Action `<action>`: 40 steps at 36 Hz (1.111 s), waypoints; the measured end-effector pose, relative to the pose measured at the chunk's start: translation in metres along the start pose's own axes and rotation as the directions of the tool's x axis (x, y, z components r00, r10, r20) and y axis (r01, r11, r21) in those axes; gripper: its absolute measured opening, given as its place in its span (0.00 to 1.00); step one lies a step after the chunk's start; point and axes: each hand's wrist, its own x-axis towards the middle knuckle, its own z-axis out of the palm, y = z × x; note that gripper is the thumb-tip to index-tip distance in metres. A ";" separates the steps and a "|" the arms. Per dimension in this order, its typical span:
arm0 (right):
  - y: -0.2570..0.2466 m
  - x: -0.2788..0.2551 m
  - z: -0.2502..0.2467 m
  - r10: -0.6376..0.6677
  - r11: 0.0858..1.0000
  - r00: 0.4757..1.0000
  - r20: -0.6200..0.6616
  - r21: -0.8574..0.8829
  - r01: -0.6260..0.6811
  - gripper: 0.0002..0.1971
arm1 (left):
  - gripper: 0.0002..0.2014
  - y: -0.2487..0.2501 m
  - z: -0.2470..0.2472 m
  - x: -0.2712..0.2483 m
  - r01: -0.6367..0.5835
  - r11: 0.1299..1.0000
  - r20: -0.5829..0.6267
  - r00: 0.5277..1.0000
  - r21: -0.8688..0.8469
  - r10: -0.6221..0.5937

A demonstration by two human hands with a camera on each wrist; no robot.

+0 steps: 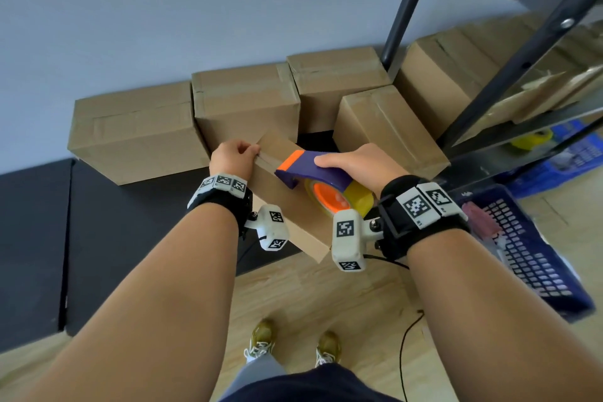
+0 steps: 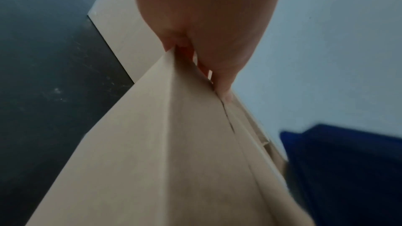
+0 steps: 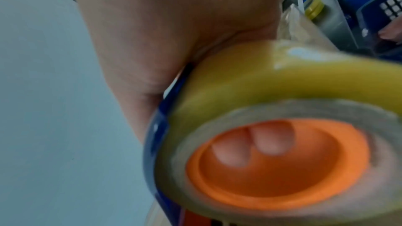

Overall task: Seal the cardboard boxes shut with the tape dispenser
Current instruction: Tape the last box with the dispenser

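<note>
Far left, head view: black floor mat (image 1: 36,238) against the pale wall, with a row of closed brown cardboard boxes (image 1: 137,130) on it, clear tape visible along their top seams. In front of the row, one brown cardboard box being sealed (image 1: 287,202) sits tilted, long axis running from the person's near right toward the far left, its far corner up against the row. Left hand (image 1: 233,158) is at that far end, fingers curled over the box edge with the thumb pressing the seam; the left wrist view adds what the head view hides: the thumb tip (image 2: 224,82) lies right on the dark centre slit between the two flaps, fingers tucked over the corner. Just right of it, the purple-and-orange handheld tape dispenser (image 1: 310,171) rests on the box top, orange front end pointing toward the left hand, its length lying along the seam, yellowish tape roll (image 1: 355,197) at the rear. Right hand (image 1: 362,163) grips the dispenser from above, thumb along the purple body. The right wrist view alone shows two fingertips (image 3: 269,142) hooked inside the orange core of the roll. Further right: dark metal shelving frame (image 1: 522,65) holding more boxes, and a blue perforated plastic crate (image 1: 528,248) on the wooden floor (image 1: 310,297).
</note>
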 end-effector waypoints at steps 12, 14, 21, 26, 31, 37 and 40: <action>0.016 -0.004 -0.006 -0.032 0.998 0.999 -0.021 -0.062 0.031 0.24 | 0.13 0.016 0.010 -0.033 -0.191 0.961 -0.199 0.952 0.201 0.231; 0.017 -0.005 -0.005 -0.037 0.999 0.999 -0.017 -0.030 0.037 0.23 | 0.13 0.012 0.015 -0.048 -0.284 0.930 -0.172 0.929 0.232 0.327; 0.016 -0.007 -0.005 -0.040 0.999 0.999 0.005 0.027 0.040 0.22 | 0.22 -0.008 0.030 -0.078 -0.407 0.790 0.119 0.909 0.459 0.399; 0.018 -0.014 -0.013 -0.016 0.995 0.995 0.095 0.100 0.006 0.22 | 0.25 -0.004 0.028 -0.081 -0.346 0.784 0.208 0.938 0.515 0.277; 0.027 -0.016 -0.022 -0.024 0.993 0.996 0.089 0.118 0.014 0.20 | 0.26 -0.003 0.028 -0.078 -0.329 0.765 0.213 0.944 0.553 0.252; 0.050 -0.014 -0.037 -0.023 0.997 0.998 0.059 0.075 0.018 0.22 | 0.25 -0.004 0.025 -0.065 -0.299 0.769 0.206 0.954 0.565 0.220; 0.065 -0.019 -0.048 0.019 0.996 0.997 0.078 0.091 -0.027 0.18 | 0.25 -0.005 0.021 -0.054 -0.288 0.758 0.205 0.957 0.585 0.206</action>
